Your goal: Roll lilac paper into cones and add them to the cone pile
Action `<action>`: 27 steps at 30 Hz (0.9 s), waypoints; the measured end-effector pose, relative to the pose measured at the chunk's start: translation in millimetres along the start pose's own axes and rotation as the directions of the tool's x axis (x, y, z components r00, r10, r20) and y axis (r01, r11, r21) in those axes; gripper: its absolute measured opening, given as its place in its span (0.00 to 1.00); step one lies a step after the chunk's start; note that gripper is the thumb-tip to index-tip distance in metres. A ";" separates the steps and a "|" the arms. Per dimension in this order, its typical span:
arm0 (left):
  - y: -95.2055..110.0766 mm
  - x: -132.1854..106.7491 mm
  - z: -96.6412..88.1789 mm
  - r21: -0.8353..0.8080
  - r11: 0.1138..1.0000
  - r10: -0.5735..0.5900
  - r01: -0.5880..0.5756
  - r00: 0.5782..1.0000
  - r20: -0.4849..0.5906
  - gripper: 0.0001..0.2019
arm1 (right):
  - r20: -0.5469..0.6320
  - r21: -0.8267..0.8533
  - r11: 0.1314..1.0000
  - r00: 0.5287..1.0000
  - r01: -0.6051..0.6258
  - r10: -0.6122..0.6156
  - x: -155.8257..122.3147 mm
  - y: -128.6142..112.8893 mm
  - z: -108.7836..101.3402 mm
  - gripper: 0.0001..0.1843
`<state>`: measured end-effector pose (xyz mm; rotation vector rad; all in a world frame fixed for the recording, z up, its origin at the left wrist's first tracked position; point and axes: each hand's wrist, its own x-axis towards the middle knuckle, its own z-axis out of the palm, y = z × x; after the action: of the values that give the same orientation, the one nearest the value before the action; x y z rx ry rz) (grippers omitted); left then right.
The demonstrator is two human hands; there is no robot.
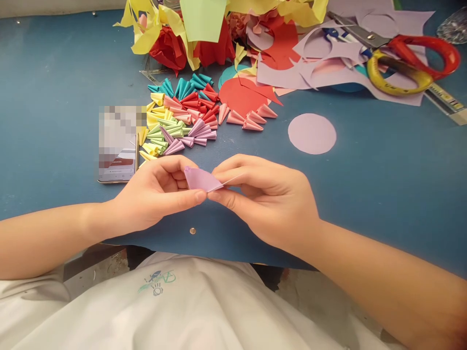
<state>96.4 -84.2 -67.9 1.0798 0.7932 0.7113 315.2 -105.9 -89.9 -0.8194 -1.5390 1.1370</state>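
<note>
Between my two hands is a piece of light purple paper [203, 180], bent into a curved, fan-like shape. My left hand [156, 192] pinches its left part, with the thumb along the lower edge. My right hand [270, 194] grips the right corner between thumb and fingers, and the thumb tips of both hands nearly meet. Just beyond my hands lies a heap of small rolled paper cones [182, 114] in teal, red, pink, yellow, green and purple. A flat light purple paper circle [312, 133] rests to the right of them.
A phone [118, 146] lies left of the cones. Red and yellow-handled scissors [397, 58] sit on purple paper scraps [288, 70] at the back right. Red paper circles [244, 95] and crumpled yellow paper [146, 24] lie at the back of the blue table [54, 121].
</note>
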 end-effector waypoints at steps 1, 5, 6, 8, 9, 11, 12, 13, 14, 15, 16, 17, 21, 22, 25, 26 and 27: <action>-0.2 0.2 -0.4 -0.033 0.999 -0.019 0.019 1.000 0.008 0.09 | 0.001 0.008 1.000 1.000 -0.003 0.003 -0.3 -0.1 -0.1 0.11; 0.2 0.4 -1.1 -0.062 0.997 -0.035 0.036 0.999 0.027 0.08 | 0.019 0.065 0.998 0.999 -0.028 0.027 -1.4 -1.8 0.0 0.11; 0.3 0.4 -0.9 -0.065 0.997 -0.037 0.039 0.999 0.028 0.07 | 0.022 0.070 0.997 0.999 -0.042 0.040 -1.5 -2.4 -0.1 0.11; 0.0 0.4 -0.4 -0.072 0.997 -0.037 0.039 0.999 0.028 0.08 | 0.023 0.061 0.996 0.997 -0.070 0.069 -1.5 -3.5 -0.4 0.09; -0.4 0.4 -0.3 -0.074 0.996 -0.038 0.040 0.999 0.027 0.08 | 0.022 0.049 0.995 0.996 -0.083 0.082 -1.5 -4.0 -0.5 0.08; -1.4 0.5 0.0 -0.071 0.997 -0.040 0.042 0.999 0.032 0.08 | 0.013 0.023 0.995 0.995 -0.099 0.098 -1.5 -4.7 -0.2 0.07; -1.9 0.6 0.1 -0.063 0.997 -0.039 0.041 0.999 0.032 0.08 | 0.004 0.018 0.995 0.995 -0.101 0.101 -1.5 -4.8 0.2 0.08; -2.3 0.5 0.2 -0.050 0.998 -0.038 0.039 0.999 0.029 0.08 | -0.004 0.020 0.995 0.995 -0.100 0.100 -1.5 -4.8 0.8 0.08; -2.5 0.4 0.5 -0.037 0.999 -0.035 0.036 0.999 0.024 0.09 | -0.011 0.030 0.995 0.995 -0.100 0.101 -1.4 -4.5 1.4 0.08; -2.6 0.1 0.8 -0.027 0.999 -0.031 0.032 0.999 0.018 0.10 | -0.014 0.047 0.994 0.995 -0.100 0.101 -1.3 -4.2 2.1 0.09; -2.5 -0.2 1.2 -0.020 0.999 -0.030 0.030 0.999 0.014 0.11 | -0.013 0.069 0.993 0.995 -0.100 0.101 -1.2 -3.6 2.8 0.09; -2.4 -0.6 1.7 -0.019 0.999 -0.029 0.030 0.999 0.013 0.12 | -0.009 0.089 0.991 0.995 -0.097 0.099 -1.0 -3.0 3.4 0.09; -1.4 -2.3 3.3 -0.026 0.999 -0.038 0.039 0.999 0.036 0.10 | -0.010 0.125 0.988 0.996 -0.089 0.091 -0.8 -0.6 4.6 0.08; -1.2 -2.6 3.5 -0.027 0.999 -0.031 0.033 0.999 0.041 0.09 | -0.015 0.127 0.988 0.995 -0.093 0.096 -0.9 -0.2 4.7 0.08; -1.2 -2.6 3.8 -0.027 1.000 -0.013 0.014 0.998 0.053 0.07 | -0.024 0.137 0.982 0.991 -0.131 0.135 -1.3 0.1 5.3 0.08; -1.2 -2.4 3.9 -0.023 1.000 -0.011 0.012 0.998 0.054 0.08 | -0.022 0.143 0.979 0.988 -0.146 0.151 -1.4 0.0 5.5 0.08; -1.2 -2.1 4.1 -0.013 1.000 -0.010 0.011 0.999 0.052 0.08 | -0.020 0.149 0.977 0.987 -0.152 0.157 -1.4 -0.2 5.7 0.08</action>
<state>98.8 -88.3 -67.6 1.0772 0.7484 0.6765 310.1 -108.7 -90.4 -0.8638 -1.3659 1.3280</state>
